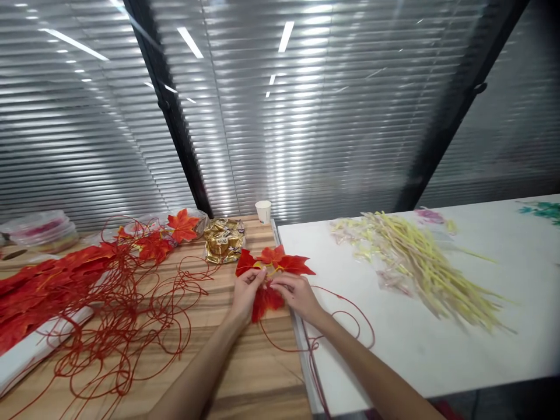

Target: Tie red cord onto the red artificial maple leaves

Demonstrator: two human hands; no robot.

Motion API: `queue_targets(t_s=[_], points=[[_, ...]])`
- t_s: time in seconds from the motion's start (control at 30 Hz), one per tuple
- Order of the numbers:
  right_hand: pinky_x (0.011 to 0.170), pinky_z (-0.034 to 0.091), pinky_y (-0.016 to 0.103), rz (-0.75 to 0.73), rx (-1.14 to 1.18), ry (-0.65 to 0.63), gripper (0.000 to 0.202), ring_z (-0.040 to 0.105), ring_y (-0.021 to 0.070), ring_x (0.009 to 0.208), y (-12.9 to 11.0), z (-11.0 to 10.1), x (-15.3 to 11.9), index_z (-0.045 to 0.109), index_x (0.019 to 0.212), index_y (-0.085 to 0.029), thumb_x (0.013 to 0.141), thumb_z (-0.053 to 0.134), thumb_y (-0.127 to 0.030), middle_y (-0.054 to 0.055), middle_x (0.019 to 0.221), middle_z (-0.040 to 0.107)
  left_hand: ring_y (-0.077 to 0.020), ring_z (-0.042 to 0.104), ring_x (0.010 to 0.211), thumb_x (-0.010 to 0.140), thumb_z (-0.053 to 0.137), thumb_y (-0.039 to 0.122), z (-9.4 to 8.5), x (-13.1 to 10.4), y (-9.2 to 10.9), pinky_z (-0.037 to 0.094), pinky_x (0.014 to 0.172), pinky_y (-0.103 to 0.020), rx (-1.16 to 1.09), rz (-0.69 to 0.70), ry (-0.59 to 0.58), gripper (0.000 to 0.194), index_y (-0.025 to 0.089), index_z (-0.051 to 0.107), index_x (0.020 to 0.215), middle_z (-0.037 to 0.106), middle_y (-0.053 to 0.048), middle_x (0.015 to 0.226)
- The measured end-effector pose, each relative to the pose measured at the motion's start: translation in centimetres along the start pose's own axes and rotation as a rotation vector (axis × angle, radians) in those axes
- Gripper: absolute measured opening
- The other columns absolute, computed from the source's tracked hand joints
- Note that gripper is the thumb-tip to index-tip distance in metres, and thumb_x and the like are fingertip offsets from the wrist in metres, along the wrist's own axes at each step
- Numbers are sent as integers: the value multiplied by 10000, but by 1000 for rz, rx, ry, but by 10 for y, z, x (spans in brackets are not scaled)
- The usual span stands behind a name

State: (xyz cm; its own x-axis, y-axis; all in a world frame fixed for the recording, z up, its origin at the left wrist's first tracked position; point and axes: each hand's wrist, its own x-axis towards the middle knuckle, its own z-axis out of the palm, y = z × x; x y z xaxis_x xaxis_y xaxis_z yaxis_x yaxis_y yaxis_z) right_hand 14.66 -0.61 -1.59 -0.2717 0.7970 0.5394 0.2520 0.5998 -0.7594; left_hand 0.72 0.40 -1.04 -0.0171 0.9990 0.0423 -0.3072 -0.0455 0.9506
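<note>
The red leaves (275, 265) are held over the seam between the wooden table (245, 373) and the white table (437, 338), on a red string (306, 344) that hangs down. The left hand (245, 290) has its fingers closed on the leaves from the left, and the right hand (297, 293) pinches them from the right. A gold bag (224, 239) and a paper cup (263, 211) stand behind, tangled red strings (126, 309) lie at left, yellow stems (420, 268) at right
</note>
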Motion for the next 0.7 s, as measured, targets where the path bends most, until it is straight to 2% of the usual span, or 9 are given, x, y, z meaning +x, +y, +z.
queue_targets(t_s=[0.17,0.4,0.7], points=[[695,473,290,-12,33,32,185,594,173,733,-1,2,-1,681,828,-223,826,496,-212,40,804,658,-50,464,541,599,716,305,4,-6,7,401,570,-171,-201,-158,-100,219,118,615,652,510,30,553],[681,489,287,-44,84,85,195,602,170,722,-4,2,-1,689,837,-220,828,494,-219,47,801,659,-45,518,602,589,732,221,6,-11,7,442,652,-154,-367,-334,-41,181,143,586,661,566,28,641],[731,491,311,-20,120,64,186,606,179,773,-4,1,-4,688,856,-224,822,505,-234,44,835,669,-46,502,562,619,712,256,7,-11,8,440,630,-166,-331,-301,-38,180,137,583,660,545,34,585]])
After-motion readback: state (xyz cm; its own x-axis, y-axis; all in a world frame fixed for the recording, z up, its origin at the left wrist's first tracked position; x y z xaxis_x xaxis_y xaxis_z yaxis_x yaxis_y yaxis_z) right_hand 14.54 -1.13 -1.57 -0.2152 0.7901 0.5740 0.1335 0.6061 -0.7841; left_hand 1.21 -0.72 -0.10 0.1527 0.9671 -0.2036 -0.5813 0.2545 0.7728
